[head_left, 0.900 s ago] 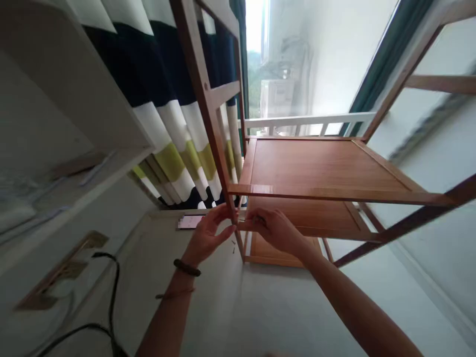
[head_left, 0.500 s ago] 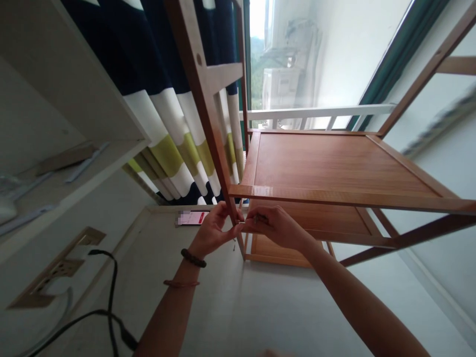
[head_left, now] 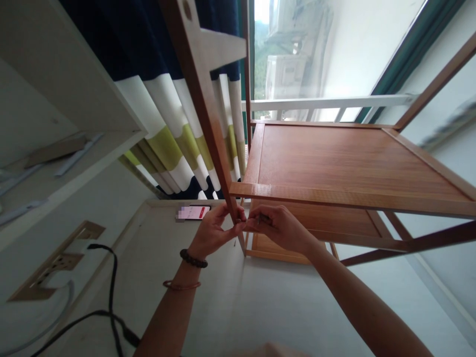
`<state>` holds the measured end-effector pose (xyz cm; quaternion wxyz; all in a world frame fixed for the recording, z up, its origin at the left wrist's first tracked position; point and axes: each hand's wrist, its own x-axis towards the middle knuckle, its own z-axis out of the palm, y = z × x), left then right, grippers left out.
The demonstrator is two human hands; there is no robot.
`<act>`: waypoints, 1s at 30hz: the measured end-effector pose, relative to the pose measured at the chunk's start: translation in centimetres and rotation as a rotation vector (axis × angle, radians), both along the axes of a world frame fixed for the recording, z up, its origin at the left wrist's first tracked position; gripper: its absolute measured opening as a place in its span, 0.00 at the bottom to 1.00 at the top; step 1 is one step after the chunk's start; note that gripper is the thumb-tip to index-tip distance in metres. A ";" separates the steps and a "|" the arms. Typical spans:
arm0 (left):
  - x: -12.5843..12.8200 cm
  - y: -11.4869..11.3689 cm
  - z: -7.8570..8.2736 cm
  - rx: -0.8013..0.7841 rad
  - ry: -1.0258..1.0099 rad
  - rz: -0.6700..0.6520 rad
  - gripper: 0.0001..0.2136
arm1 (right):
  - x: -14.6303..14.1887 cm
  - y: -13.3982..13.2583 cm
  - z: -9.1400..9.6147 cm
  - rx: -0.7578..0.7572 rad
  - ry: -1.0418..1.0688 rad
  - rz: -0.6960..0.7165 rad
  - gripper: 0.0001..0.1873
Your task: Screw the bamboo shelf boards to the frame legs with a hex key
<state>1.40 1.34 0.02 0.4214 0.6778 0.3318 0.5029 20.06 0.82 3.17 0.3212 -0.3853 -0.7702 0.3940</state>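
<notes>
A brown wooden shelf rack (head_left: 345, 163) stands on the white floor in front of me. My left hand (head_left: 215, 230) is curled round its front left post (head_left: 208, 124), fingers pinched at the post just under the upper shelf. My right hand (head_left: 277, 228) meets it from the other side of the post, fingers closed on a small thing I cannot make out, at the front edge of the lower shelf (head_left: 334, 220). The two hands nearly touch at the post. A bead bracelet and a thin band sit on my left wrist.
A phone (head_left: 193, 212) lies on the floor behind my left hand. A black cable (head_left: 111, 297) runs along the floor at the left, near a wall socket plate (head_left: 55, 270). A white cabinet (head_left: 67, 99) fills the left, a striped curtain (head_left: 174, 139) and a window lie behind.
The view has tilted and drawn a little closer to the rack. Both hands have stayed at the post, the left fingers closing tighter on it.
</notes>
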 end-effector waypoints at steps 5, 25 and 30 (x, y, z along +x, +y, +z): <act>0.0 0.2 0.0 0.032 0.043 0.016 0.09 | -0.1 0.1 -0.4 -0.034 0.048 -0.015 0.12; -0.2 0.5 -0.6 0.003 -0.024 -0.078 0.10 | 1.7 -1.2 -0.3 -0.133 0.261 -0.097 0.14; 0.0 0.4 -0.6 -0.004 -0.036 -0.048 0.09 | 1.9 -1.4 -0.2 -0.178 0.283 -0.111 0.13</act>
